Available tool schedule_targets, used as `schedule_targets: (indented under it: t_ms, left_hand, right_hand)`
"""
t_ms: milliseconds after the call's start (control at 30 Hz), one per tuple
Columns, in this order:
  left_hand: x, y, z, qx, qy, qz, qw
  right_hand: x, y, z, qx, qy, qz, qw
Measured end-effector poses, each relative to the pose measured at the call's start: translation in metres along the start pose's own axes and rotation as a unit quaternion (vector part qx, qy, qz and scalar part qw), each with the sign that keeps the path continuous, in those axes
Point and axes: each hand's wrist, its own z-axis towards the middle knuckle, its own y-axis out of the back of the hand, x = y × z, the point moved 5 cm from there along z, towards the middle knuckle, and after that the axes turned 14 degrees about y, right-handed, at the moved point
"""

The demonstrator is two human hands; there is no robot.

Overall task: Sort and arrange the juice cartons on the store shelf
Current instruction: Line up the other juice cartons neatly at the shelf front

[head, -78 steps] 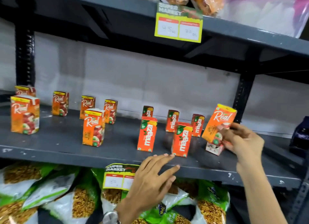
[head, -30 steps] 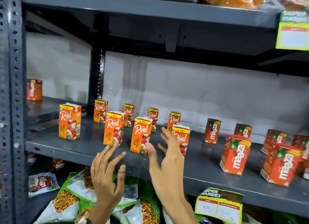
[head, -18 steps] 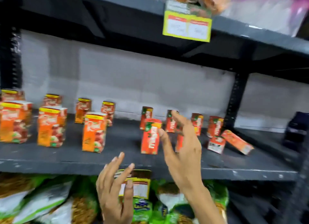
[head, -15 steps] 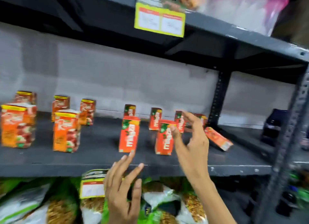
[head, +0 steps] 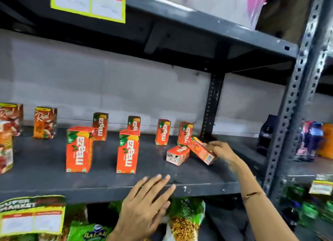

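Grey shelf (head: 198,185): right hand (head: 220,149) grips tilted carton (head: 201,150); left hand (head: 144,208) spread empty.

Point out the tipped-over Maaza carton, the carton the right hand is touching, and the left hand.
Tipped-over Maaza carton (head: 177,155): head view, its barcode end.
Tilted orange carton (head: 201,150): head view, its long side.
Left hand (head: 144,204): head view, its back.

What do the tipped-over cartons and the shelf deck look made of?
Tipped-over cartons: printed paperboard by the look, slightly glossy, with crisp folded edges and a flat barcoded end. Shelf deck: probably painted steel, matte grey, with white chips along its front lip and matching perforated uprights.
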Motion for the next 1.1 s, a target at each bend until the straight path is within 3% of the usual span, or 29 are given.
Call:
schedule_targets:
  t_ms: [100, 267, 500, 733, 1100]
  left_hand:
    - [0.0, -0.006, 0.001, 0.009, -0.006, 0.043, 0.999]
    - [0.001, -0.009, 0.002, -0.005, -0.012, 0.073, 0.997]
    - [0.001, -0.007, 0.001, -0.007, -0.005, 0.056, 0.998]
    - [0.021, 0.017, -0.005, -0.033, 0.06, -0.004, 0.998]
    - [0.041, 0.037, -0.01, -0.036, 0.069, -0.003, 0.997]
  right_hand:
    - [-0.011, -0.003, 0.007, 0.078, -0.03, 0.031, 0.996]
    - [-0.012, -0.002, 0.007, 0.115, -0.034, 0.058, 0.991]
    - [-0.004, 0.004, -0.011, 0.059, -0.005, 0.135, 0.989]
    - [0.05, -0.023, -0.044, -0.01, 0.105, 0.223, 0.969]
    - [0.09, -0.1, -0.068, 0.043, 0.141, 0.209, 0.967]
